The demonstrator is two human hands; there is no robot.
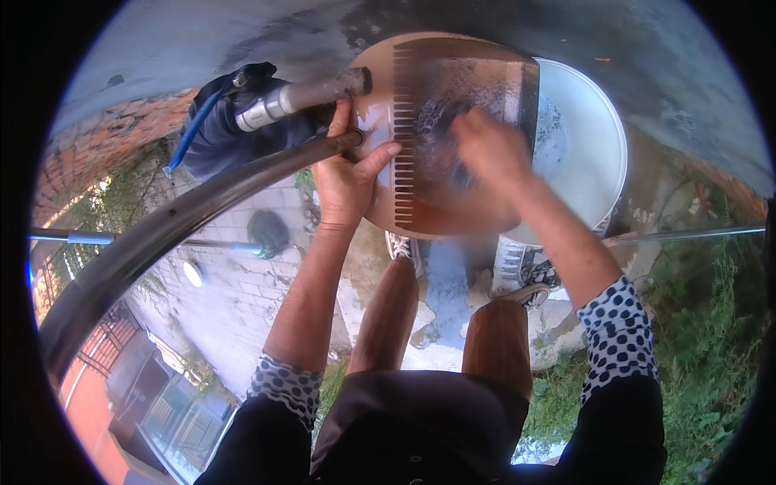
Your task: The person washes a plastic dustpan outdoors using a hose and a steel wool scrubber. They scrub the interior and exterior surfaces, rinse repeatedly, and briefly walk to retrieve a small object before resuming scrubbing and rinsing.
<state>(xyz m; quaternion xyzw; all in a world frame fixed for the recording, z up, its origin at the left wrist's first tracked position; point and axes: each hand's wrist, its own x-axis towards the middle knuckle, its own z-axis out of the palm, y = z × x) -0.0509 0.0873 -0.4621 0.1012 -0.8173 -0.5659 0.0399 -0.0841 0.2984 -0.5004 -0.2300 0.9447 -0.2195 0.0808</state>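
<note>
A brown rounded cover (376,206) with a row of narrow slots is tilted before me, its recessed right part wet and foamy. My left hand (351,176) grips its left rim, with the thumb on the front near the slots. Over the foamy recess, my right hand (491,145) is blurred by motion. Its curled fingers press a dark scrubbing pad (454,118) against the surface; blur hides the pad's exact shape. Behind and to the right of the cover is a white basin (597,151), with suds or specks on its inside.
A bent metal pipe (206,188) crosses the left side, its end near my left hand. Above it, another pipe with a grey fitting (267,112) stands before a dark wrapped bundle (212,139). A concrete wall (655,60) rises ahead; weeds (703,315) grow at right.
</note>
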